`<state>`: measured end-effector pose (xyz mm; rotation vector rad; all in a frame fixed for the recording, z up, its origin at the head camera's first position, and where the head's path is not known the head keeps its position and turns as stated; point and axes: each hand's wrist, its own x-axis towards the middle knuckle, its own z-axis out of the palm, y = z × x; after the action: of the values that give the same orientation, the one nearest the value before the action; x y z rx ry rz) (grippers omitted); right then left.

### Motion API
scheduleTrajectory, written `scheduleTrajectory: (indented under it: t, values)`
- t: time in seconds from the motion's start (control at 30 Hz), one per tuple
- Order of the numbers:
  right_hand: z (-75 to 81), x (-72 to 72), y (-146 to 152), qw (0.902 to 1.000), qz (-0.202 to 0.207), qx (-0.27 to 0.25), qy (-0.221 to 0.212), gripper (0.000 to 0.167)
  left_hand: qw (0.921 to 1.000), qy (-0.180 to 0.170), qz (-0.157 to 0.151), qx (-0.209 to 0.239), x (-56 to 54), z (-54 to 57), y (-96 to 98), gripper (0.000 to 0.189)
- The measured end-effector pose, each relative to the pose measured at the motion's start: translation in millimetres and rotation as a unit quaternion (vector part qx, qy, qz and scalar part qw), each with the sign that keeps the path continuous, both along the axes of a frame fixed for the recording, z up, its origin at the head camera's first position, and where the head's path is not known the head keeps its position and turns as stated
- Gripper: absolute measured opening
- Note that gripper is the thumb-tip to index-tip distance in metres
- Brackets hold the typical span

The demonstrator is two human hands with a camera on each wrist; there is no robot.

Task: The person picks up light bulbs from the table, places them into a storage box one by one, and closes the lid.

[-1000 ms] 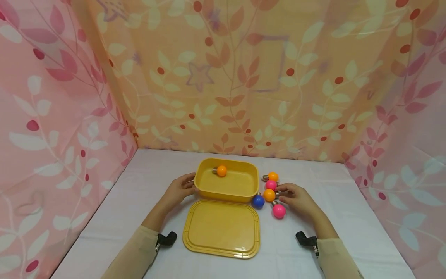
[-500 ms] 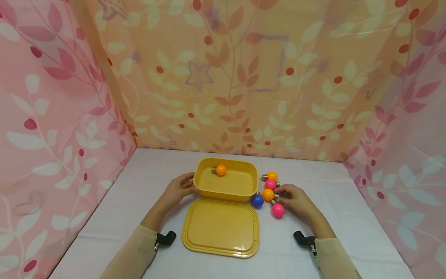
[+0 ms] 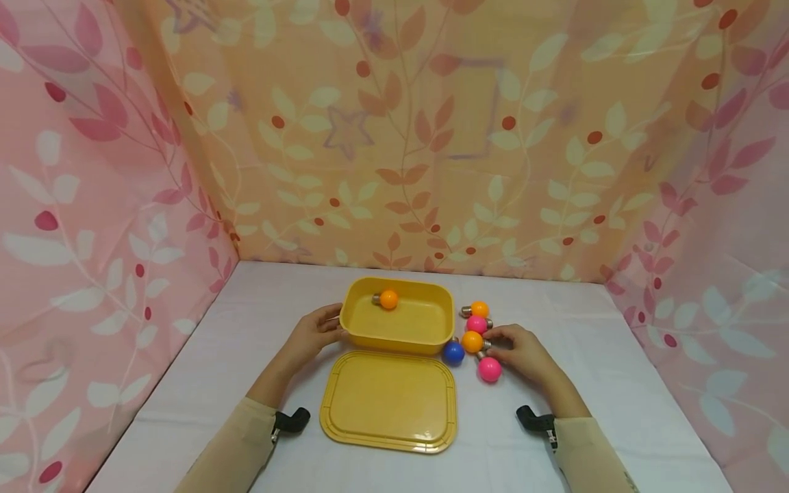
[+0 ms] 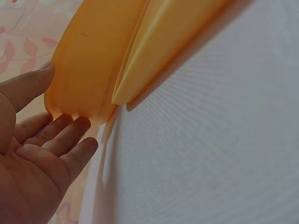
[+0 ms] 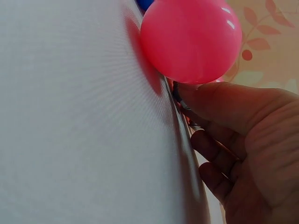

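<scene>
My left hand is at the left end of the yellow plastic box, its loosely bent fingers at the end wall. In the left wrist view the thumb touches the edge of the box, and the fingertips lie by its side. One orange light bulb lies inside the box. My right hand pinches the metal base of another orange bulb between thumb and forefinger. In the right wrist view a pink bulb partly hides that grip.
The yellow lid lies flat in front of the box. A blue bulb, a pink bulb and an orange bulb lie near the box's right end. Patterned cloth hangs behind the white-covered table.
My right fingers have drawn in around the orange bulb's metal base. My left hand keeps its place at the box, and the whole head view has shifted slightly.
</scene>
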<state>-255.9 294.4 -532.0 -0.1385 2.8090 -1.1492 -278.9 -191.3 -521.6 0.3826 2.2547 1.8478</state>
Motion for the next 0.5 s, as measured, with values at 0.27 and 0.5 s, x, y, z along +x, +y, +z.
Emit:
scheduleTrajectory:
  t: [0.27, 0.5]
  values:
    - [-2.5, -1.2, 2.5, 0.9998, -0.01, -0.017, -0.003, 0.031, 1.0, 0.002, -0.006, 0.005, -0.5, -1.3, -1.1, 0.073]
    - [-2.5, 1.0, 6.4, 0.9991, -0.011, -0.038, 0.014, 0.037, 1.0, 0.004, -0.006, 0.005, -1.0, -1.2, 0.0, 0.072]
